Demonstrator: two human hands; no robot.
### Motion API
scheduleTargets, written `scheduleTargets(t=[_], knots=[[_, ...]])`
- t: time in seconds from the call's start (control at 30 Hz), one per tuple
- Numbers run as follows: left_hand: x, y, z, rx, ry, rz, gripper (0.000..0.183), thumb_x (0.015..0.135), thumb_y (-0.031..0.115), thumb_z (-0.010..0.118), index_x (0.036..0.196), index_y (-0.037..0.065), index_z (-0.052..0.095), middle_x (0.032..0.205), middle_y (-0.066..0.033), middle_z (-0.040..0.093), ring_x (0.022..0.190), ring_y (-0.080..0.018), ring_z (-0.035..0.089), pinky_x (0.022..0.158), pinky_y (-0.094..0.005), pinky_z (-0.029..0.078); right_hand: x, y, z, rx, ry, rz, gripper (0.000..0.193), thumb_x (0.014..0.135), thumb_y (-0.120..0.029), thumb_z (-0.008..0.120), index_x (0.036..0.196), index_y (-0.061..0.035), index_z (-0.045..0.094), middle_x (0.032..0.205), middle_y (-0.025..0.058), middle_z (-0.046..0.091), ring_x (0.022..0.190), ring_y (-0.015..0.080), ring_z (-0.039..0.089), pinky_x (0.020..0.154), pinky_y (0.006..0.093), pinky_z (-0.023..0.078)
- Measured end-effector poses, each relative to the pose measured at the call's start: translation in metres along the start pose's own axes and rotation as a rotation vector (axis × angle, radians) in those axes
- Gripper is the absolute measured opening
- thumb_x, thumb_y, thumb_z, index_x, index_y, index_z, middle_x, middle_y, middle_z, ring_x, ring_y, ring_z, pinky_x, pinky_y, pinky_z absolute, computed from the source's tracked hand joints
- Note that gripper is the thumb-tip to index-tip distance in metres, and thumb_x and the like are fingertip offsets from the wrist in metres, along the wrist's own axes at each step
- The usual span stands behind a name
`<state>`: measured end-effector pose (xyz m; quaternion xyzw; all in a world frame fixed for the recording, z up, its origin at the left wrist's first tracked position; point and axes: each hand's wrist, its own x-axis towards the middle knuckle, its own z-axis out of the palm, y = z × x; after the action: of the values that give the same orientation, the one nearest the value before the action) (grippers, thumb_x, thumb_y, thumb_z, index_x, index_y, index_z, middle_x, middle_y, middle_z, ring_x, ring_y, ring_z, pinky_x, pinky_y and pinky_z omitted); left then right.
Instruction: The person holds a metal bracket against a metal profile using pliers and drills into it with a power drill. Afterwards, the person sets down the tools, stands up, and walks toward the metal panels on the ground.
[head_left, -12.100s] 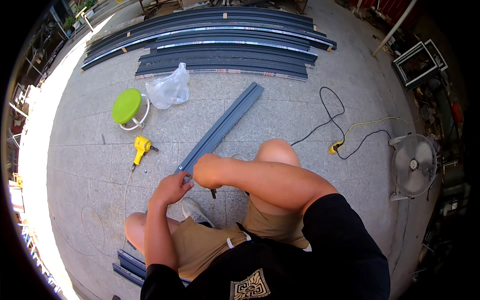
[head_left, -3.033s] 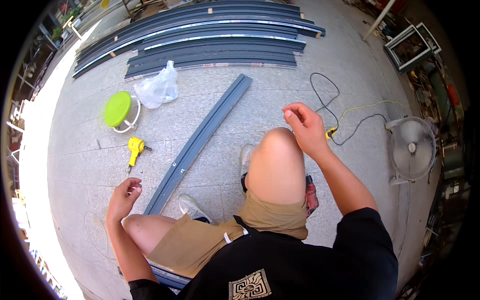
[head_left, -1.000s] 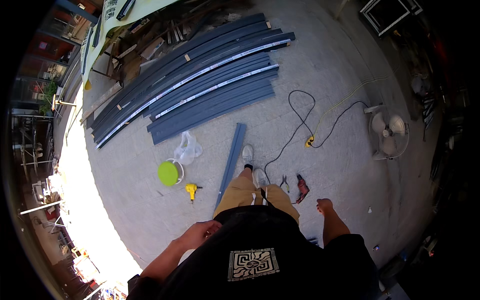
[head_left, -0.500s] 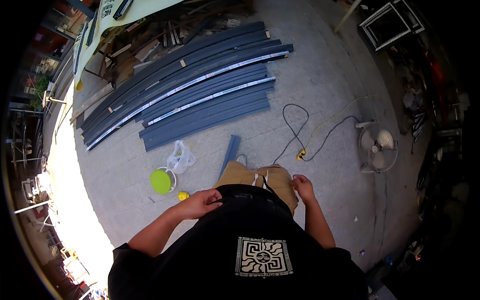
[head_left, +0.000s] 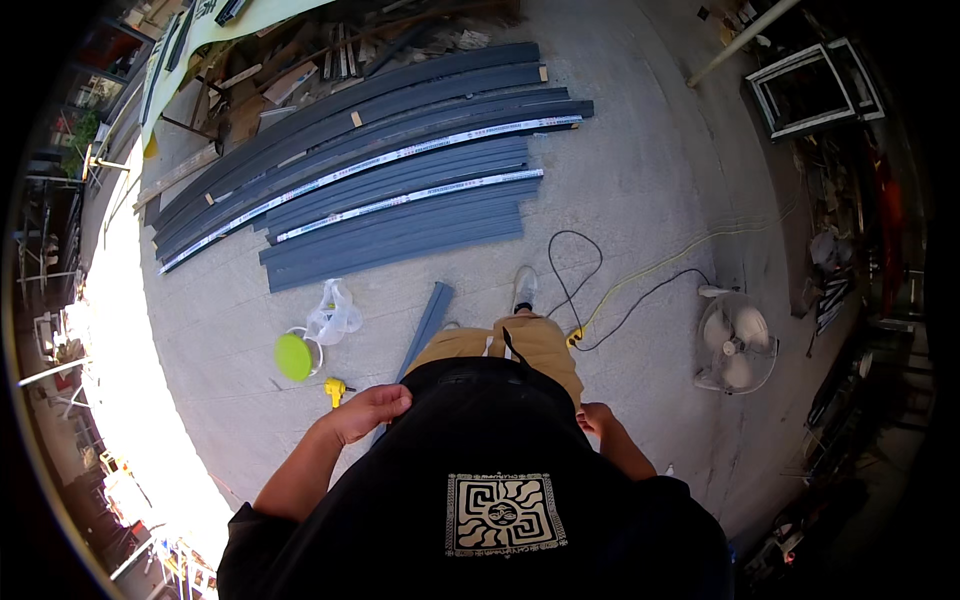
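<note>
My left hand (head_left: pixel 374 411) is at the left edge of my black T-shirt (head_left: pixel 505 440), its fingers closed on the shirt's hem. My right hand (head_left: pixel 598 419) sits low by the right side of my tan shorts (head_left: pixel 545 350). Its fingers are curled and partly hidden by the shirt, so what they hold, if anything, does not show. A blue-grey metal profile (head_left: pixel 430 316) lies on the floor just ahead of the left hand. Beside it is a yellow tool (head_left: pixel 336 388), shaped like a drill.
Long grey profiles (head_left: pixel 390 225) lie stacked at the far left. Nearby stand a bucket with a green lid (head_left: pixel 294 357) and a clear plastic bag (head_left: pixel 334 312). To the right are a fan (head_left: pixel 735 345), cables (head_left: pixel 640 268) with a yellow connector (head_left: pixel 574 337), and metal frames (head_left: pixel 800 90).
I have stepped forward, one shoe now showing ahead of the shorts. The right hand has drawn back and in against the hip; the left still grips the hem. Floor objects shifted with the view.
</note>
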<state>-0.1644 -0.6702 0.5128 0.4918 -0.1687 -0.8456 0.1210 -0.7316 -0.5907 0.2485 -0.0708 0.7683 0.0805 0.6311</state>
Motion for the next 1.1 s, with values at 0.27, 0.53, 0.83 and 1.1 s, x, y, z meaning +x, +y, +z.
scheduleTargets(t=[0.27,0.53,0.83,1.1], knots=[[0.026,0.033,0.066,-0.077,0.005,0.031,0.021,0.113,0.031,0.064,0.115,0.011,0.069,0.101,0.0104,0.066,0.098,-0.0031,0.058,0.090,-0.0240,0.046,0.008,-0.214,-0.150,0.073,0.139,-0.401,0.021,0.106,-0.031,0.066,0.105,-0.0105,0.068,0.086,0.0039,0.070,0.070,0.0155,0.066,0.064,0.0322,0.053],[0.083,0.037,0.079,-0.151,0.157,0.161,0.029,0.113,0.040,0.063,0.112,0.012,0.070,0.097,0.0110,0.063,0.095,-0.0031,0.056,0.088,-0.0258,0.047,-0.041,-0.403,-0.146,0.150,0.066,-0.698,0.020,0.105,-0.028,0.072,0.115,-0.0101,0.070,0.093,0.0022,0.072,0.077,0.0122,0.067,0.070,0.0280,0.053],[0.122,0.085,0.059,-0.164,0.117,0.307,0.031,0.114,0.040,0.059,0.127,0.013,0.066,0.086,0.0085,0.053,0.082,-0.0051,0.051,0.077,-0.0254,0.044,-0.013,-0.379,-0.143,-0.875,-0.269,-0.729,0.030,0.103,-0.028,0.066,0.121,-0.0047,0.073,0.093,0.0055,0.073,0.077,0.0166,0.068,0.067,0.0331,0.053],[0.132,0.139,0.014,-0.078,0.111,0.272,0.040,0.115,0.041,0.057,0.135,0.008,0.065,0.092,-0.0009,0.068,0.083,-0.0111,0.064,0.079,-0.0292,0.053,-0.044,-0.445,-0.186,-0.228,0.000,-0.392,0.026,0.104,-0.027,0.064,0.119,-0.0071,0.069,0.090,0.0055,0.069,0.073,0.0171,0.064,0.065,0.0340,0.053]])
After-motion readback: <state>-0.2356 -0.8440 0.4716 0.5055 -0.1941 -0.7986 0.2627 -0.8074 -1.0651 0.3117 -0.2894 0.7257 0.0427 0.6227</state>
